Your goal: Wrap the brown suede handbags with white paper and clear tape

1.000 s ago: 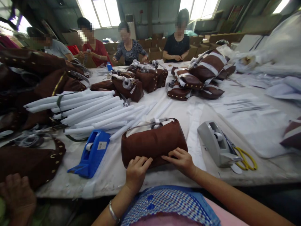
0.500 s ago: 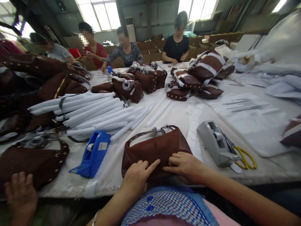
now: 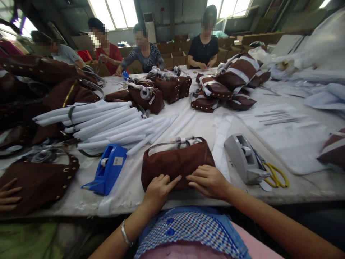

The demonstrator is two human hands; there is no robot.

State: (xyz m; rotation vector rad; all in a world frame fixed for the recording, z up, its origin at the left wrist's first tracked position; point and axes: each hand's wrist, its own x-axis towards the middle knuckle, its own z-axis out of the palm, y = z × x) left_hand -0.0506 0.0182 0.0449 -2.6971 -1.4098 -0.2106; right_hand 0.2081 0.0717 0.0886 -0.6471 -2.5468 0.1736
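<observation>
A brown handbag (image 3: pixel 172 163) lies on the table in front of me, its looped handle toward the far side. My left hand (image 3: pixel 157 189) grips its lower left part, several fingers bent on the front and one digit stretched to the right. My right hand (image 3: pixel 208 181) holds the lower right part, fingers pointing left toward the other hand. The fingertips of both hands are close together but apart. What lies under my palms is hidden. A blue tape dispenser (image 3: pixel 106 171) stands left of the bag; a grey tape dispenser (image 3: pixel 244 158) and yellow-handled scissors (image 3: pixel 277 176) are at the right.
A bundle of white paper rolls (image 3: pixel 113 124) lies behind the blue dispenser. Brown bags are piled left and at the back. At far left another person's hand (image 3: pixel 9 196) rests on a brown bag (image 3: pixel 40 180). Several people work across the table. White sheets (image 3: pixel 291 144) lie right.
My hands stay on the handbag, which sits slightly flatter and squarer to me. The neighbouring person's hand at far left has moved up onto the bag there. The view has shifted slightly.
</observation>
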